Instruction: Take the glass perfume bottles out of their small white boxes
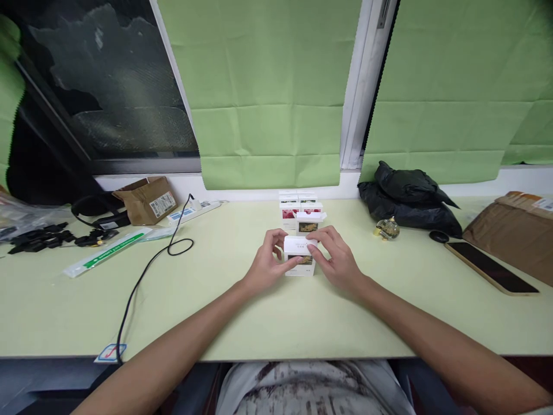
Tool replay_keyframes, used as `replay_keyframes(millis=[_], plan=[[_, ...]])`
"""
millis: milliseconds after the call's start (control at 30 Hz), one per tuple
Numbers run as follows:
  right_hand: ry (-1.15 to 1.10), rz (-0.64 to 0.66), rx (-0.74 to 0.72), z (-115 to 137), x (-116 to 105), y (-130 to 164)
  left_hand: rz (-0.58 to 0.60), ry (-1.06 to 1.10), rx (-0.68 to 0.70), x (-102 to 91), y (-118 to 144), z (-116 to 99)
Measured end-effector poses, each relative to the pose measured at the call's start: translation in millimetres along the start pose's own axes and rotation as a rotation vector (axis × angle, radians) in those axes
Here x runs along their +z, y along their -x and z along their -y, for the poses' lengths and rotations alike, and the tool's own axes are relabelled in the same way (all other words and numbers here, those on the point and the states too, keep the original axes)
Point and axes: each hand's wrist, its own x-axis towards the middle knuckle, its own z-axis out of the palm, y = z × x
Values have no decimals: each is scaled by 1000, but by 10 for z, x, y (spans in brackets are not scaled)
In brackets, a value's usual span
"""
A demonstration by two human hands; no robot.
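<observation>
While both hands meet at the middle of the pale green table (242, 323), the left hand (268, 264) and right hand (336, 260) grasp a small white carton (299, 255) from either side, fingers curled on its top flap, just in front of a row of similar cartons (301, 212).

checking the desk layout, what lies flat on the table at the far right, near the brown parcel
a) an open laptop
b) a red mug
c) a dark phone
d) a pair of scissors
c: a dark phone lies flat on the table just in front of the brown parcel, to the right of the hands holding the small white box.
</observation>
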Motion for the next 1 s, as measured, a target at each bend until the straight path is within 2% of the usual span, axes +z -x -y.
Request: replay_keyframes(millis=[100,267,433,533,667,800,900,1000], plan=[[-50,32,15,0,4,1,174,51,-94,13,19,-42],[-162,85,-1,-21,15,3,344,196,-96,17,15,-63],[-170,89,19,-55,8,15,597,496,-284,-58,-68,17],[-163,111,8,-57,0,19,700,572,-345,-122,-114,60],[-167,101,9,-36,-2,22,681,577,-321,-145,-123,72],[-156,77,0,-27,-5,21,639,519,-295,-91,-95,30],[-158,37,21,-32,-23,9,549,478,-235,-34,-69,1],[-165,-18,56,-47,-43,-9,410,396,-183,10,-43,-6]])
